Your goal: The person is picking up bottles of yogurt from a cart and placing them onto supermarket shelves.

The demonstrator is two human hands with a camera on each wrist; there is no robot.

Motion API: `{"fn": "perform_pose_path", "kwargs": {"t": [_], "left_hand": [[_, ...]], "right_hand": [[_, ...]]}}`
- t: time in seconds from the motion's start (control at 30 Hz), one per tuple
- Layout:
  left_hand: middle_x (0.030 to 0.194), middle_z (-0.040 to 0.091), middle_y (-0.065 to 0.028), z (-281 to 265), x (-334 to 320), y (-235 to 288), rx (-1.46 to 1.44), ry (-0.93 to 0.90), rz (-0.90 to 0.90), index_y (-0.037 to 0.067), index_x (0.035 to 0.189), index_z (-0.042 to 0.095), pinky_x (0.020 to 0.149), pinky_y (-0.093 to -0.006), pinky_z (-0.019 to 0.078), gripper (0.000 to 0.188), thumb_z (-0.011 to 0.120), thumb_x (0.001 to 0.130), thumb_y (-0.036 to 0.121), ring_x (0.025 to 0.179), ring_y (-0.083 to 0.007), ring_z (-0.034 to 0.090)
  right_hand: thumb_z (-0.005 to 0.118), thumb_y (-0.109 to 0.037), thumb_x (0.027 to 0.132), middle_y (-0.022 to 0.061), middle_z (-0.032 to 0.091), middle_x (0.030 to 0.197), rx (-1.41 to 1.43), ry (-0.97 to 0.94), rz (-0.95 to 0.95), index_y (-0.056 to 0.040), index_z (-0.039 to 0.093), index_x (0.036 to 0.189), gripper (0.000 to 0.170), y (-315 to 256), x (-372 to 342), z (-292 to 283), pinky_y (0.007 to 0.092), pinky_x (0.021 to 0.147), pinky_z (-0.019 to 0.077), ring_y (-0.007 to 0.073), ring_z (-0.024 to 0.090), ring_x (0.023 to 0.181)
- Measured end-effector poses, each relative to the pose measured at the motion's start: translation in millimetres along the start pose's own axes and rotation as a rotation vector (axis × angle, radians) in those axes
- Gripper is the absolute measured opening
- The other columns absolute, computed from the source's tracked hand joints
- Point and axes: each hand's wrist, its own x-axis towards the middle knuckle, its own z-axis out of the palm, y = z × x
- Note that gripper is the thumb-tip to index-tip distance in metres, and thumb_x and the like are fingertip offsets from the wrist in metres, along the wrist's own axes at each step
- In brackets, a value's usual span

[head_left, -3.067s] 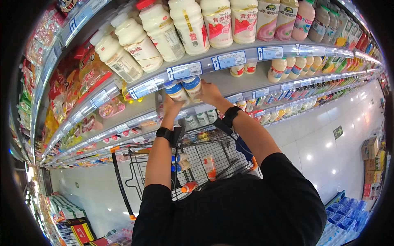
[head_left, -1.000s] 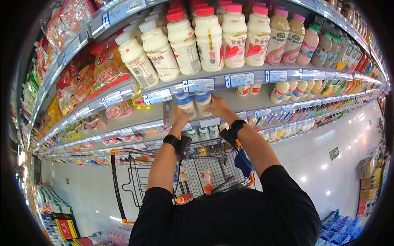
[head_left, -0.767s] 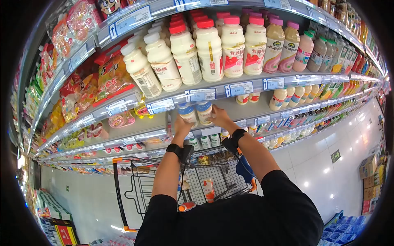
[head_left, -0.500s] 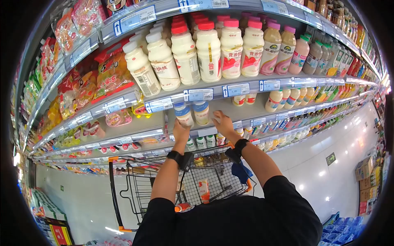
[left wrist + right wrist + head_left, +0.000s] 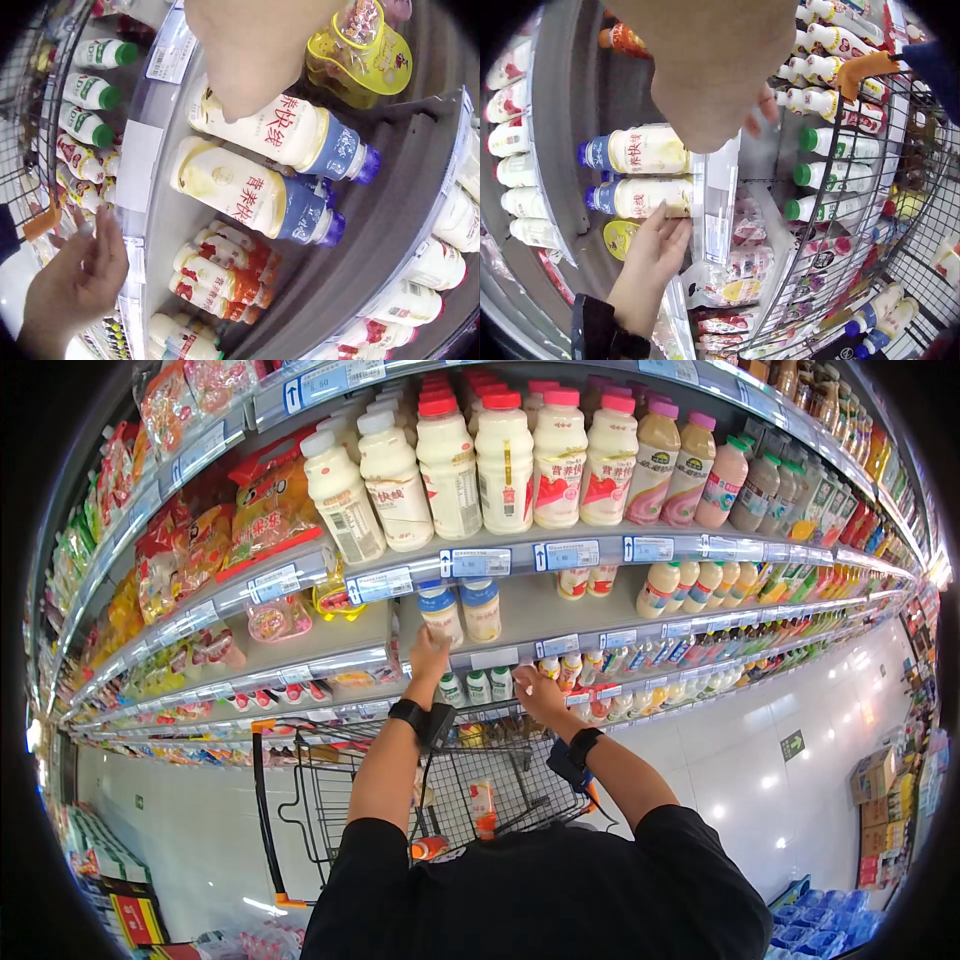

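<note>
Two white milk drink bottles with blue caps stand side by side at the front of the middle shelf. My left hand (image 5: 430,655) holds the lower part of the left bottle (image 5: 441,618), its thumb on the label side in the right wrist view. The right bottle (image 5: 481,612) stands with no hand on it. My right hand (image 5: 540,695) is below the shelf edge, fingers loosely bent and holding nothing. It is close to the small white bottles (image 5: 90,91) with green caps on the lower shelf.
Large milk drink bottles (image 5: 455,475) fill the shelf above. A wire shopping cart (image 5: 330,780) stands against the shelves, with two blue-capped bottles (image 5: 889,315) and other goods in it. Orange-capped small bottles (image 5: 217,270) stand farther along the middle shelf.
My right hand has let go of the right blue-capped bottle and moved down past the shelf edge. My left hand has stayed at the left bottle.
</note>
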Motion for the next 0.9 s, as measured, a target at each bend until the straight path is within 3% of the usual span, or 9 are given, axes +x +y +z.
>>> {"fn": "perform_pose_path", "kwargs": {"t": [0.2, 0.37, 0.47, 0.5, 0.57, 0.63, 0.7, 0.73, 0.9], "left_hand": [[0.109, 0.06, -0.0175, -7, -4, 0, -0.052, -0.041, -0.048, -0.002, 0.131, 0.026, 0.087, -0.0342, 0.0439, 0.075, 0.067, 0.072, 0.019, 0.102, -0.0281, 0.058], [0.118, 0.05, -0.0235, -27, -40, 39, -0.067, 0.054, -0.04, 0.0, 0.134, 0.018, 0.093, -0.0357, 0.0395, 0.076, 0.063, 0.073, 0.006, 0.113, -0.0304, 0.049], [0.111, 0.055, -0.0179, -26, -102, 26, -0.17, 0.111, -0.02, 0.003, 0.127, 0.036, 0.089, -0.0373, 0.0405, 0.057, 0.058, 0.074, 0.008, 0.105, -0.0298, 0.053], [0.107, 0.056, -0.0173, -26, -130, 13, -0.12, -0.024, -0.07, 0.003, 0.122, 0.041, 0.087, -0.0373, 0.0413, 0.051, 0.057, 0.074, 0.01, 0.102, -0.0295, 0.054], [0.099, 0.059, -0.0161, -22, -199, -20, -0.046, -0.301, -0.183, 0.004, 0.113, 0.051, 0.085, -0.0375, 0.0428, 0.04, 0.056, 0.075, 0.014, 0.096, -0.0288, 0.057], [0.101, 0.06, -0.0155, -30, -247, -59, 0.269, -1.157, -0.258, 0.007, 0.114, 0.052, 0.08, -0.034, 0.0449, 0.038, 0.056, 0.079, 0.022, 0.097, -0.0259, 0.058], [0.102, 0.061, -0.0144, -66, -284, -69, 0.619, -1.581, -0.548, 0.01, 0.112, 0.055, 0.08, -0.0367, 0.0446, 0.039, 0.055, 0.078, 0.031, 0.096, -0.028, 0.058], [0.102, 0.061, -0.0155, -83, -295, -61, 0.66, -1.595, -0.503, 0.009, 0.11, 0.056, 0.08, -0.0381, 0.0446, 0.04, 0.055, 0.077, 0.032, 0.096, -0.0298, 0.058], [0.103, 0.059, -0.0218, -94, -339, -97, 0.457, -1.012, -0.614, -0.001, 0.104, 0.056, 0.083, -0.0413, 0.0441, 0.043, 0.054, 0.076, 0.032, 0.096, -0.0361, 0.056]], "right_hand": [[0.054, -0.03, 0.081, 0.0111, 0.065, 0.075, -0.119, -0.238, 0.139, -0.0054, 0.062, 0.088, 0.027, 32, -58, 35, 0.0327, 0.063, 0.0509, 0.023, 0.065, 0.067], [0.052, -0.03, 0.077, 0.0133, 0.064, 0.069, 0.046, -0.91, 0.609, -0.0021, 0.064, 0.078, 0.031, 85, -131, 66, 0.0366, 0.062, 0.052, 0.0249, 0.064, 0.061], [0.052, -0.031, 0.076, 0.0138, 0.064, 0.067, -0.251, -1.079, 0.174, 0.0003, 0.064, 0.078, 0.033, 120, -177, 66, 0.0374, 0.06, 0.0524, 0.0242, 0.063, 0.058], [0.052, -0.031, 0.076, 0.0151, 0.065, 0.071, -0.223, -1.032, 0.582, 0.0023, 0.063, 0.078, 0.035, 118, -189, 64, 0.0376, 0.06, 0.0524, 0.0262, 0.064, 0.06], [0.05, -0.026, 0.076, 0.0207, 0.064, 0.087, -0.521, -1.24, 0.272, 0.002, 0.065, 0.078, 0.032, 165, -226, 71, 0.0386, 0.068, 0.0517, 0.0302, 0.064, 0.077], [0.049, -0.023, 0.076, 0.0232, 0.062, 0.092, -0.641, -1.209, 0.151, 0.002, 0.065, 0.078, 0.03, 166, -231, 70, 0.0408, 0.072, 0.0508, 0.0327, 0.063, 0.084], [0.047, -0.022, 0.076, 0.0244, 0.062, 0.092, -0.645, -1.199, 0.166, 0.0024, 0.065, 0.079, 0.03, 171, -231, 73, 0.043, 0.074, 0.0499, 0.0351, 0.061, 0.086], [0.045, -0.025, 0.079, 0.0185, 0.063, 0.081, -0.627, -1.203, -0.074, -0.0039, 0.064, 0.075, 0.029, 156, -224, 67, 0.0455, 0.071, 0.0478, 0.0352, 0.061, 0.078], [0.046, -0.032, 0.081, 0.014, 0.064, 0.077, -0.495, -1.05, 0.173, -0.0056, 0.062, 0.083, 0.031, 118, -213, 96, 0.0401, 0.074, 0.0478, 0.0314, 0.061, 0.078]]}}
